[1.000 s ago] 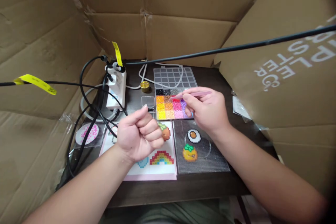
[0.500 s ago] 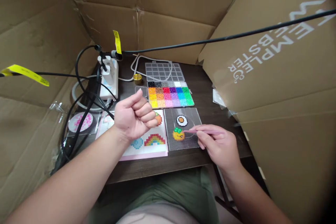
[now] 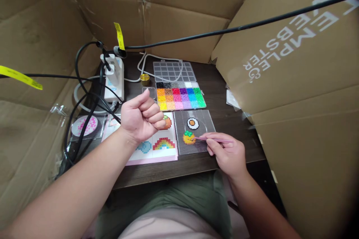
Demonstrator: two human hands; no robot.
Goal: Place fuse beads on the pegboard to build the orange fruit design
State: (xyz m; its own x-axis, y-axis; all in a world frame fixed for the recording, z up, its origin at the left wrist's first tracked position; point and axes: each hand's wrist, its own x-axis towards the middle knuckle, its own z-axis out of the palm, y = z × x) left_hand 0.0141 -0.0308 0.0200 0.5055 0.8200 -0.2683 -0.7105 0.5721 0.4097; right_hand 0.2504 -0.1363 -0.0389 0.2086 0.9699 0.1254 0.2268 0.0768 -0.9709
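Pink tweezers (image 3: 225, 140) are pinched in my right hand (image 3: 230, 157). Their tips are at the right side of an orange fruit-shaped bead design (image 3: 189, 139) with green leaves, on a clear pegboard (image 3: 206, 118). A fried-egg bead design (image 3: 193, 123) sits just behind it. My left hand (image 3: 141, 116) is curled into a fist, palm side up, over a printed pattern sheet (image 3: 161, 158); whether anything is inside the fist is hidden. Behind the board lies a divided box of coloured beads (image 3: 180, 96), its clear lid (image 3: 171, 71) folded back.
On the left, a round dish of pink beads (image 3: 84, 126) rests on another pegboard. Black cables (image 3: 84, 127) loop past it to a white power strip (image 3: 114, 86). A small gold tin (image 3: 144, 79) stands behind my left hand. Cardboard walls (image 3: 179, 22) surround the table.
The camera view has shifted slightly, so the table things appear a little higher and further left. Both hands keep their grips, and the tweezer tips remain at the orange design.
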